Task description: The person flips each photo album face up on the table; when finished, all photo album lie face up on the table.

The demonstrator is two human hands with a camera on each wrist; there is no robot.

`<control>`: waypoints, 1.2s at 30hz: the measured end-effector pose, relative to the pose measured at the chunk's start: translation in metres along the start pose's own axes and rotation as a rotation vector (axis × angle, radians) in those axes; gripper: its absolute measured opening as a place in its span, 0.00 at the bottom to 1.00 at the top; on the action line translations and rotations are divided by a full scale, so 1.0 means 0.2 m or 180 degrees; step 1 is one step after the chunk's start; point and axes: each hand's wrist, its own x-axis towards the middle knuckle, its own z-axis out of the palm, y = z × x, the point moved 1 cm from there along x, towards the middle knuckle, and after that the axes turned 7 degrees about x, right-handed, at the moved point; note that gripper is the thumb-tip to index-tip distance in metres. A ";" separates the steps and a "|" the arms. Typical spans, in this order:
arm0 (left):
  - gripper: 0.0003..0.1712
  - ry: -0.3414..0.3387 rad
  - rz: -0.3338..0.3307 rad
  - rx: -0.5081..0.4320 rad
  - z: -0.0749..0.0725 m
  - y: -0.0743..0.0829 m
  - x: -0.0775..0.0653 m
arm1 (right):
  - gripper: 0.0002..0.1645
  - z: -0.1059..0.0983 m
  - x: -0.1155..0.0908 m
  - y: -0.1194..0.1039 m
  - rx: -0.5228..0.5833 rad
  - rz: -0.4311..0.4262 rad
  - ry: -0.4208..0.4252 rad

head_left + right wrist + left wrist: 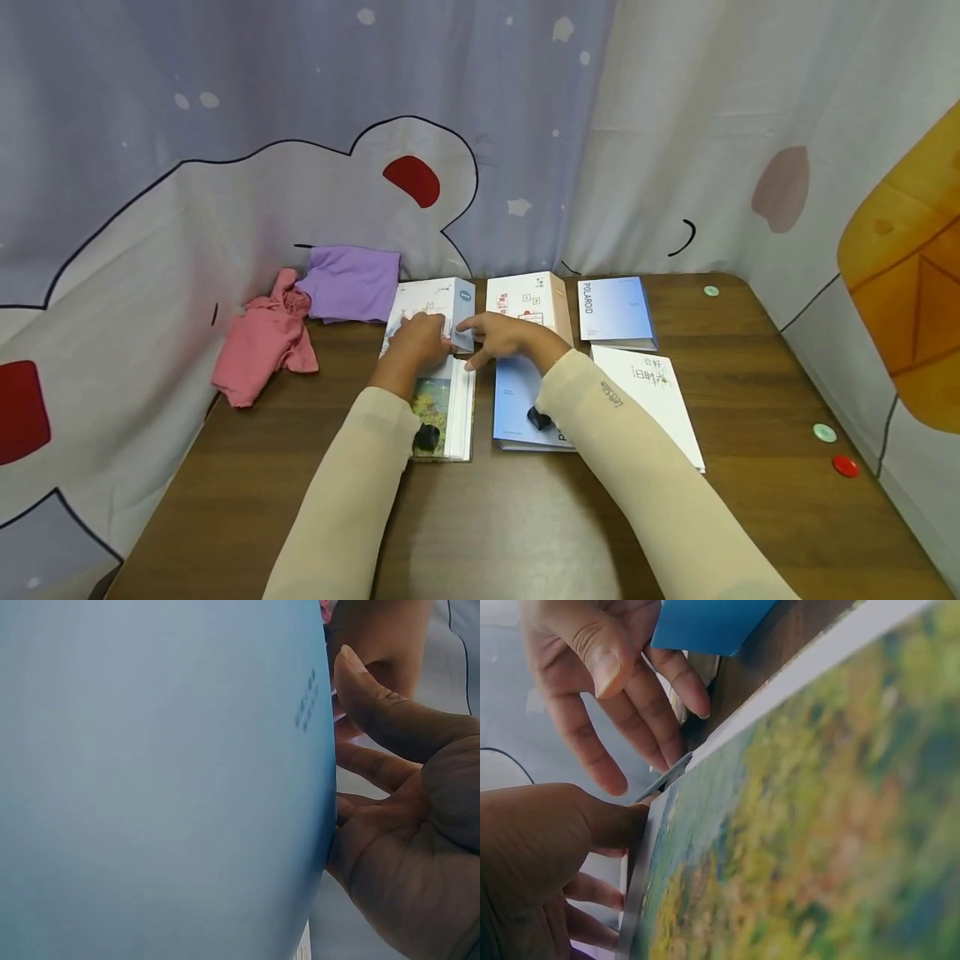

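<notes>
On the far left of the table lies a white book (423, 296) with a blue spine. My left hand (418, 340) rests over its front part, thumb near the spine's near end. My right hand (501, 333) reaches in from the right with fingers spread, fingertips right at the blue spine. In the left wrist view, both the left hand (544, 862) and the spread right hand (611, 682) show beyond the painting-covered book (817, 810). That book lies just below the white one. A blue POLAROID book (517, 400) is under my right forearm and fills much of the right wrist view.
Behind my right hand lies a white book (517, 292) with a peach spine. Further right are a smaller POLAROID book (611, 308) and a white book with dark lettering (660, 387). Pink cloth (262, 337) and purple cloth (352, 283) lie left. A red button (845, 466) and green buttons lie right.
</notes>
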 end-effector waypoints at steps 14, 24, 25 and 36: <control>0.25 0.0519 0.0420 -0.0255 0.00 -0.03 -0.07 | 0.54 -0.03 -0.07 0.01 0.0533 -0.0290 0.0366; 0.36 0.0571 0.0589 -0.0852 -0.02 -0.06 -0.08 | 0.63 0.00 -0.05 0.02 0.0892 -0.0521 0.0377; 0.36 0.0565 0.0587 -0.0889 -0.01 -0.06 -0.08 | 0.64 0.00 -0.05 0.02 0.0898 -0.0521 0.0367; 0.36 0.0666 0.0697 -0.1124 -0.01 -0.07 -0.10 | 0.58 -0.04 -0.05 -0.03 0.1126 -0.0609 0.0537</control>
